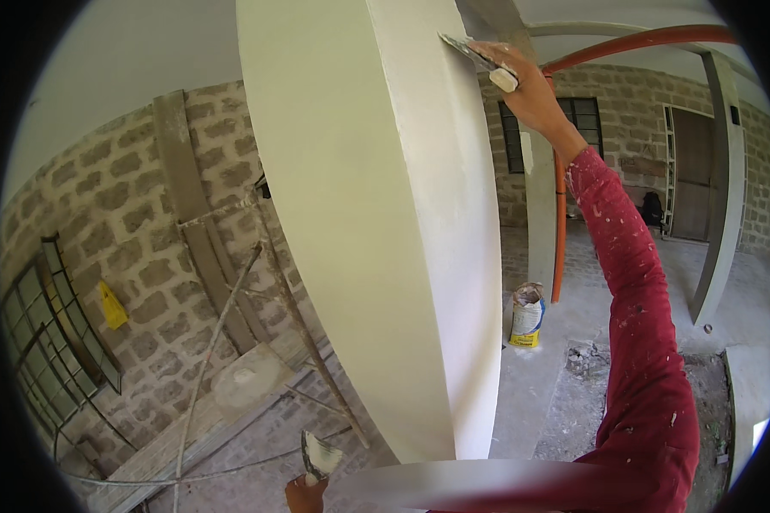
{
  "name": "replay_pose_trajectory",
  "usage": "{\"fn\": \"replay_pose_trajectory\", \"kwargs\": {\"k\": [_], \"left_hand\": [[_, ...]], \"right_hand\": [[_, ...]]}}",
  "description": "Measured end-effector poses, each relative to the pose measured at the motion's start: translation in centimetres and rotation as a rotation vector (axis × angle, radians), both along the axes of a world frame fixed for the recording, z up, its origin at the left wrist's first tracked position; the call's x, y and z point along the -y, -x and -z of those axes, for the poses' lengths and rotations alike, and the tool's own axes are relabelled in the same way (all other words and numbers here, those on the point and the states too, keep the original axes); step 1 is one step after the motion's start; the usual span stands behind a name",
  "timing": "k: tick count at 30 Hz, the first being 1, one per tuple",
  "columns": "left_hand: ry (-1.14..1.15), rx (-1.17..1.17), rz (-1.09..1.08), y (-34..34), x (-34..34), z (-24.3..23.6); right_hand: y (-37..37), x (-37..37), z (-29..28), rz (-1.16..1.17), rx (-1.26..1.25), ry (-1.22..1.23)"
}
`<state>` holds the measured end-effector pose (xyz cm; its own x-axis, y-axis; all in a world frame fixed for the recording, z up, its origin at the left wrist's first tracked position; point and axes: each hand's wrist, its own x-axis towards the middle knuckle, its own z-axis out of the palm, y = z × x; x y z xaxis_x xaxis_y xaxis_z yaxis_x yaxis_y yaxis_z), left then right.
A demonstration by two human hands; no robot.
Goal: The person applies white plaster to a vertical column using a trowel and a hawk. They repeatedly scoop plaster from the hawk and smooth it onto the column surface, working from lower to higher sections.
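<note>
Putty knives (468, 51) in both hands (529, 85), pale column (385, 214) between them.

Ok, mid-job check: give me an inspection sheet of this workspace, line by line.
Surface: smooth pale column; its right-hand face looks whiter than the left.
Job's things: flat scraper, blade at the column's right-hand face; broad putty knife, smeared with pale paste.
Clutter: open-topped bag on the floor; patch of rubble to its right.
Hands: right hand grips the flat scraper; left hand, low in view, holds the broad putty knife.
Cables: nothing seen.
Surroundings: stone-block wall, metal poles, orange pipe.
</note>
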<state>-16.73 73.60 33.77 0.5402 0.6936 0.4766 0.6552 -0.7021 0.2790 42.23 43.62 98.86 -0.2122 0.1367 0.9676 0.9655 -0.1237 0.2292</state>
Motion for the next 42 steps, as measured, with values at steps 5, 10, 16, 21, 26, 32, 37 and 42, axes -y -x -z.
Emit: {"fn": "replay_pose_trajectory", "kwargs": {"k": [5,10,16,21,26,32,37,42], "left_hand": [[0.058,-0.021,-0.012,-0.2,-0.3,-1.9],[-0.111,0.101,0.063,-2.4,0.6,-5.8],[0.213,0.237,-0.029,-3.9,2.9,-7.1],[0.426,0.424,-0.082,-3.8,3.9,-10.2],[0.222,0.391,0.087,-4.3,4.4,-18.3],[0.063,0.363,0.368,-7.4,8.2,-33.0],[-0.105,0.342,0.633,-9.7,12.7,-40.8],[-0.244,0.298,0.691,-8.7,14.8,-43.6]], "right_hand": [[1.3,3.1,6.4,0.095,-0.113,0.115],[2.6,2.5,-1.3,-0.103,-0.091,-0.150],[4.8,-1.7,-6.3,-0.045,-0.063,-0.181],[6.3,-0.6,-3.3,-0.084,-0.076,-0.077],[10.8,3.8,8.3,-0.081,-0.146,0.100],[23.6,8.7,18.1,-0.294,-0.281,-0.040],[30.8,8.5,24.2,-0.244,0.008,0.338],[30.6,10.0,25.7,0.173,0.048,0.271]]}}
